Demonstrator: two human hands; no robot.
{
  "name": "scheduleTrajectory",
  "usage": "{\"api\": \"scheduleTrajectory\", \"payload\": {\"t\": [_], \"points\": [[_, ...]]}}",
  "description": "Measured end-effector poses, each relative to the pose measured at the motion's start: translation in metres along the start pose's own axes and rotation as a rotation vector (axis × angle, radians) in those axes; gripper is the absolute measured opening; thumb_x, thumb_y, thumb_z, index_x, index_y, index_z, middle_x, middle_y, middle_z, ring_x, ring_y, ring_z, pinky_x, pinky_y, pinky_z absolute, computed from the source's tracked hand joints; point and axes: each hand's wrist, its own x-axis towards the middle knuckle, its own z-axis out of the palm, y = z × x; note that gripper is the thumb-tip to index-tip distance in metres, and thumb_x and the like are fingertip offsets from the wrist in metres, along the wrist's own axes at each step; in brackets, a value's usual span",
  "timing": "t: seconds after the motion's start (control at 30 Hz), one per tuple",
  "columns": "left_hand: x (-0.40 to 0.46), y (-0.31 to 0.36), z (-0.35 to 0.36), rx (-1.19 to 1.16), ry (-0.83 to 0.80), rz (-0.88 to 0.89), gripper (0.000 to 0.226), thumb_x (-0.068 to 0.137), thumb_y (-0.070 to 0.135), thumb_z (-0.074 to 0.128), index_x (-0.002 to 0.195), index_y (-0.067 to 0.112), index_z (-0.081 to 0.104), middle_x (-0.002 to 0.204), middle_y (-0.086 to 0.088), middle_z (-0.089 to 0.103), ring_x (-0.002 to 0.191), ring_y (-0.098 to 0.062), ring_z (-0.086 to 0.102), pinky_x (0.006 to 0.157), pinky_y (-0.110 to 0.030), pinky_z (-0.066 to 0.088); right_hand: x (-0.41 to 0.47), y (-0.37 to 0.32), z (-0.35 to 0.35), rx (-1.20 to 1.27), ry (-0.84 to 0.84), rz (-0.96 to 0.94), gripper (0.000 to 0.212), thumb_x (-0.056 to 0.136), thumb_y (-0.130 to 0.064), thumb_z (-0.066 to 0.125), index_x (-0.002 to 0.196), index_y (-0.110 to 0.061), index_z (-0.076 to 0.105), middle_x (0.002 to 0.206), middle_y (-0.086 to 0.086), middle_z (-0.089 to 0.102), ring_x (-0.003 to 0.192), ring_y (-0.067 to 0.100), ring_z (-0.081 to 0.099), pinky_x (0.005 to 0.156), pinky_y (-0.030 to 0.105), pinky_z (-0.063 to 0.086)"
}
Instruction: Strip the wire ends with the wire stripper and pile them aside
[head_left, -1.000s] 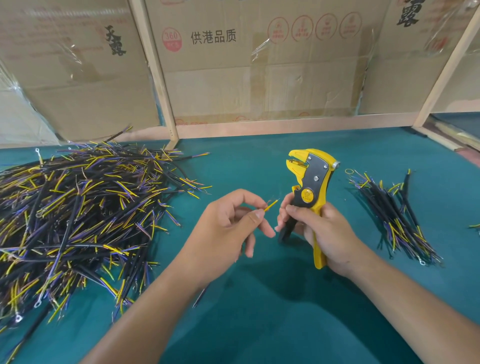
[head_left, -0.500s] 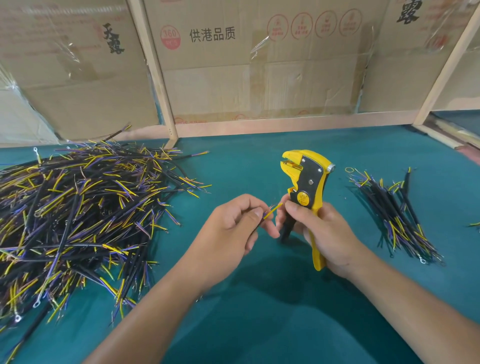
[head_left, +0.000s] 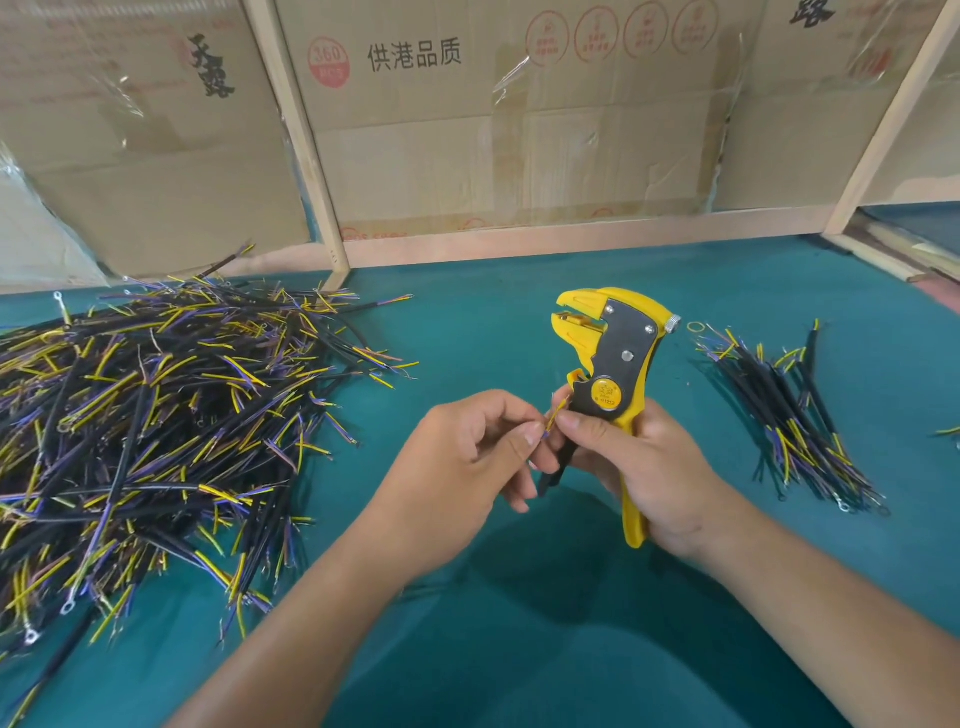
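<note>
Left hand (head_left: 467, 457) pinches a yellow wire end (head_left: 557, 415) at centre, tip touching right thumb. Right hand (head_left: 639, 467) grips yellow wire stripper (head_left: 615, 364) upright w/ head far. Big wire heap (head_left: 156, 431) left, small pile (head_left: 784, 415) right.

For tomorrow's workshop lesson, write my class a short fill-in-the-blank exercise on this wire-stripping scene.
1. The right hand grips a yellow and black ____.
2. The left hand pinches a thin ____ beside the stripper.
3. The bigger pile lies on the person's ____ side; the small pile lies opposite.
4. The table cover is ____.

Missing words: stripper; wire; left; green
</note>
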Motion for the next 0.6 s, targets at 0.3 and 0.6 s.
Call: {"api": "scheduleTrajectory", "payload": {"t": [0.3, 0.6], "points": [[-0.0012, 0.0013, 0.0009, -0.030, -0.011, -0.008, 0.008, 0.099, 0.008, 0.059, 0.096, 0.007, 0.066, 0.081, -0.007, 0.074, 0.059, -0.017, 0.061, 0.059, -0.027, 0.054, -0.0004, -0.0017, 0.0021, -0.024, -0.003, -0.016, 0.012, 0.087, -0.017, 0.062, 0.084, -0.024, 0.072, 0.078, 0.009, 0.064, 0.071, 0.022, 0.063, 0.070, 0.032, 0.056], [0.0011, 0.0008, -0.0006, -0.076, 0.040, -0.009, 0.008, 0.101, 0.004, 0.054, 0.095, 0.009, 0.057, 0.082, -0.010, 0.074, 0.053, -0.020, 0.060, 0.051, -0.028, 0.051, -0.0007, -0.0012, 0.0030, -0.133, -0.014, -0.028, 0.013, 0.090, -0.021, 0.060, 0.079, -0.021, 0.066, 0.077, 0.010, 0.061, 0.079, 0.027, 0.059, 0.078, 0.036, 0.055]]}}
